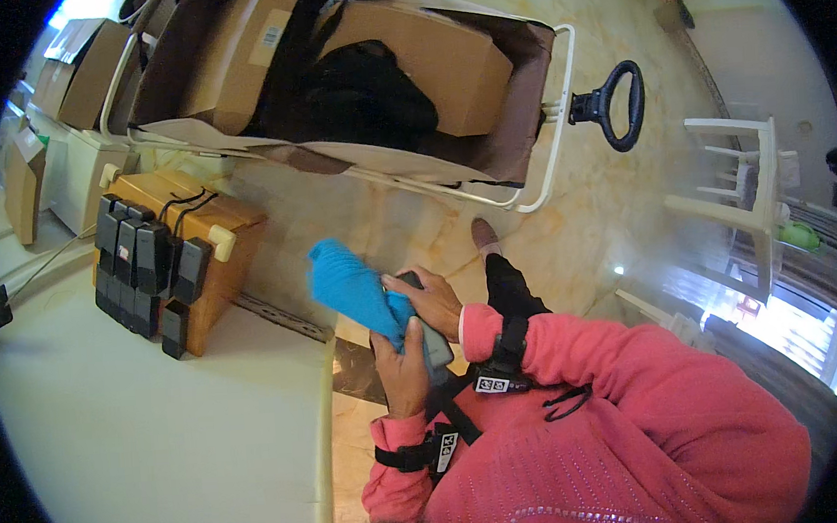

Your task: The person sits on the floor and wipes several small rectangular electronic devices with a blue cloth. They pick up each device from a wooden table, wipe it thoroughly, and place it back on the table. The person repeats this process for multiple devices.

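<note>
In front of my body, both hands meet around a bright blue, ribbed cloth (351, 283) and a dark grey, flat, rounded-edged object (436, 348). My left hand (403, 373) closes on the lower end of the cloth, its thumb pointing up along the grey object. From the other side my right hand (435, 302) grips the grey object's upper part, with its fingers near the cloth. The cloth's wide end sticks out toward the upper left. Fingers cover much of the grey object, and its exact kind cannot be made out.
At left, a wooden box (232, 273) with several black devices (153, 259) hung on it stands by a white tabletop (199, 438). A cart (355, 160) holding cardboard boxes (425, 50) is ahead, its black handle (610, 106) at right. White chair (736, 204) farther right.
</note>
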`<action>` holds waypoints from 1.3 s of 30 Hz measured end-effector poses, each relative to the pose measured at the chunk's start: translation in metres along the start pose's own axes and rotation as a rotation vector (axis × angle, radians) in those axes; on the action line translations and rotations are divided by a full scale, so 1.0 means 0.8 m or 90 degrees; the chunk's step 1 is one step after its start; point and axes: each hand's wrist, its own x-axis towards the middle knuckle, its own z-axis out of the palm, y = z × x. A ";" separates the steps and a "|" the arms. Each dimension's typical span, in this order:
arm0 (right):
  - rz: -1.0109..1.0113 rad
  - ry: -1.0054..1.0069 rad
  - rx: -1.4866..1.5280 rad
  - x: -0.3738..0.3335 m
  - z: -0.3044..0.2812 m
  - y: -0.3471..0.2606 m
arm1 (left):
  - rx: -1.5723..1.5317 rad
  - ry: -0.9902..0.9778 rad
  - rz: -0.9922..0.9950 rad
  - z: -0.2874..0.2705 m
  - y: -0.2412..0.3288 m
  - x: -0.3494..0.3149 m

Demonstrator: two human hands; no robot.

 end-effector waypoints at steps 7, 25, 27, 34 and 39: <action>0.105 -0.203 0.258 -0.022 -0.197 0.134 | 0.173 -0.054 0.066 0.191 -0.063 -0.046; 0.093 0.000 0.345 -0.029 -0.434 0.173 | 0.141 -0.183 -0.014 0.427 -0.067 -0.012; 0.066 0.044 0.256 -0.031 -0.439 0.142 | 0.010 -0.147 -0.091 0.433 -0.066 0.008; -0.173 0.101 0.204 -0.025 -0.486 0.085 | -0.268 -0.203 -0.225 0.457 -0.061 0.027; -0.145 0.085 0.145 0.019 -0.563 0.093 | -0.360 -0.196 -0.362 0.527 -0.072 0.033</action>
